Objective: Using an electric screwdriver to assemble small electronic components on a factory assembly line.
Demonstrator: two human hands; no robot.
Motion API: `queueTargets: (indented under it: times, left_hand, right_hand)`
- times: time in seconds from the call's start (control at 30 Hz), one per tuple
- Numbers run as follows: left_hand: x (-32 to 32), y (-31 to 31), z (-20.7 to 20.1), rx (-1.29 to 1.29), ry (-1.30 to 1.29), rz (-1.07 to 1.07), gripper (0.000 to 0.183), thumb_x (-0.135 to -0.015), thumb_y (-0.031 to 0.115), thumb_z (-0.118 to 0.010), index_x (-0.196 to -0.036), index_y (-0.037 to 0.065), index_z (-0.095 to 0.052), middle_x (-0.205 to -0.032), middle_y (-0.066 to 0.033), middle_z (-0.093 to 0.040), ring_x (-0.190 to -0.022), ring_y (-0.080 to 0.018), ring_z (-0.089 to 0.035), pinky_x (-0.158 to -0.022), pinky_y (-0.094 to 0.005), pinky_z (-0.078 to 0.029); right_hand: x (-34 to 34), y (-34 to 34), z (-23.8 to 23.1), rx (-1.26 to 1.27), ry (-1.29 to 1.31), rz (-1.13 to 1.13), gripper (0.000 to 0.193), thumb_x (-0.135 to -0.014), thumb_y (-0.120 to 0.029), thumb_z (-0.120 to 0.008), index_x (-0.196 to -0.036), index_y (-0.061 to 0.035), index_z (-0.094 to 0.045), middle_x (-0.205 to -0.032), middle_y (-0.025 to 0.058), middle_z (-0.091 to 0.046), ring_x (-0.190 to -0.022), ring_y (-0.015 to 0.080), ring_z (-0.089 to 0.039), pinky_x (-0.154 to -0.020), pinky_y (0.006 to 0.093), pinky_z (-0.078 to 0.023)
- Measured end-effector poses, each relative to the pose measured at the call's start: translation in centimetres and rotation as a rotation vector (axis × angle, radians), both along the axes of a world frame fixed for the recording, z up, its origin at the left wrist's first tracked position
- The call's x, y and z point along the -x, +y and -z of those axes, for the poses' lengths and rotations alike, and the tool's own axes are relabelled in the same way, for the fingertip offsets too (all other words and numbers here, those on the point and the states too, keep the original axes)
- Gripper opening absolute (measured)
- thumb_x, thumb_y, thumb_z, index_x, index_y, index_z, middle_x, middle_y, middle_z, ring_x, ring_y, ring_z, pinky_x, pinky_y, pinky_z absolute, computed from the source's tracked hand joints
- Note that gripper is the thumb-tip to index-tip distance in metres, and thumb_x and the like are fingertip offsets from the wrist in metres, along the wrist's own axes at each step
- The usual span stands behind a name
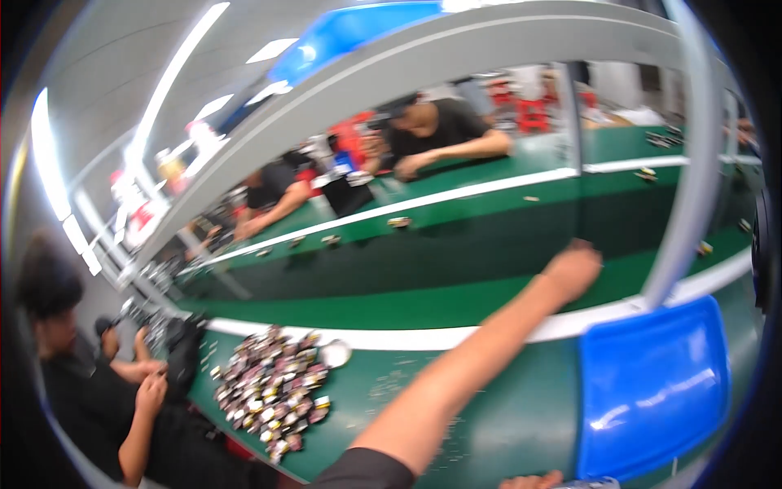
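A bare left arm stretches across a green workbench (pixel 505 399), its left hand (pixel 574 269) over the long green line (pixel 407 261) beyond a white rail (pixel 407 338). Motion blurs that hand — its fingers look curled, but whether they pinch anything cannot be told. The right hand (pixel 533 481) shows only in part at the lower edge, just beside a clear, shiny object (pixel 599 483); whether it grips anything cannot be told either.

Small light-and-dark parts lie along the line: one yellowish part (pixel 705 248) to the right of the left hand, a pale piece (pixel 531 199) beyond it, and another part (pixel 399 222) farther off to its left. A heap of similar parts (pixel 273 387) sits on the bench well to the left of both hands, a round whitish object (pixel 336 353) at its edge. Thin slivers (pixel 391 381) are scattered between heap and forearm. A blue tray (pixel 656 387) rests to the right of both hands.

Co-workers — one in black (pixel 440 130) among them — sit across the line, beyond the left hand.
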State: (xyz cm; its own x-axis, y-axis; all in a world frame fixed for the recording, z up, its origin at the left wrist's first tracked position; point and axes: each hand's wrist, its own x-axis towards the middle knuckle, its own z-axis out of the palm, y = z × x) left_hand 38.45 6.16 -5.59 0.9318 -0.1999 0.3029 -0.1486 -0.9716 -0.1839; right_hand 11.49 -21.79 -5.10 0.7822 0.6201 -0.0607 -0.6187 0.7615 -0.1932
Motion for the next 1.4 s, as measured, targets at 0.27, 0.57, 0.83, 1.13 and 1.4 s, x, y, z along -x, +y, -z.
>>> queueTargets:
  times: [0.27, 0.57, 0.83, 1.13, 1.4]
  left_hand:
    - [17.3, -1.5, -3.5, 0.384, -0.149, 0.131, 0.04, -0.07, -0.002, -0.061, -0.108, -0.01, -0.052, -0.106, -0.022, -0.05, -0.105, -0.0378, -0.048, -0.088, -0.0408, -0.047]
    - [42.8, -9.4, -2.6, 0.368, -0.049, -0.152, 0.049, -0.079, 0.005, -0.055, -0.124, -0.011, -0.046, -0.124, -0.0225, -0.05, -0.116, -0.0344, -0.051, -0.089, -0.0367, -0.051]
    - [46.3, -13.1, 0.0, 0.375, 0.029, -0.13, 0.053, -0.076, 0.006, -0.055, -0.125, -0.015, -0.049, -0.134, -0.0277, -0.048, -0.117, -0.035, -0.053, -0.098, -0.0386, -0.046]
    - [44.8, -11.8, -2.0, 0.568, 0.08, -0.061, 0.042, -0.067, -0.003, -0.061, -0.108, -0.009, -0.061, -0.118, -0.0222, -0.059, -0.101, -0.0332, -0.059, -0.082, -0.0373, -0.054]
    - [44.0, -11.7, -1.5, 0.397, -0.003, 0.066, 0.038, -0.061, 0.001, -0.064, -0.097, -0.012, -0.063, -0.105, -0.0227, -0.064, -0.088, -0.031, -0.064, -0.066, -0.0335, -0.057]
  right_hand:
    - [-0.4, -0.7, 0.9, -0.024, 0.024, 0.048, 0.015, -0.086, -0.008, -0.055, -0.098, 0.0005, -0.055, -0.06, 0.0019, -0.042, -0.059, 0.0158, -0.042, -0.073, 0.034, -0.035]
    - [-0.1, -0.1, 0.5, -0.05, 0.042, 0.051, 0.014, -0.085, -0.005, -0.056, -0.097, 0.0007, -0.053, -0.058, 0.0021, -0.041, -0.058, 0.015, -0.042, -0.074, 0.0322, -0.036]
    - [4.0, -1.6, -0.4, 0.083, -0.003, 0.051, 0.011, -0.087, -0.008, -0.055, -0.096, -0.0022, -0.053, -0.059, -0.0017, -0.043, -0.057, 0.011, -0.044, -0.072, 0.0302, -0.038]
    - [9.6, -1.4, 1.4, 0.208, -0.007, -0.066, 0.015, -0.086, -0.021, -0.049, -0.094, -0.0092, -0.051, -0.052, 0.0005, -0.038, -0.055, 0.0154, -0.043, -0.069, 0.0355, -0.041]
    - [13.2, 0.7, 2.2, 0.235, -0.026, -0.216, 0.014, -0.089, -0.014, -0.051, -0.099, -0.0051, -0.05, -0.061, 0.0053, -0.047, -0.063, 0.02, -0.049, -0.076, 0.0383, -0.041]
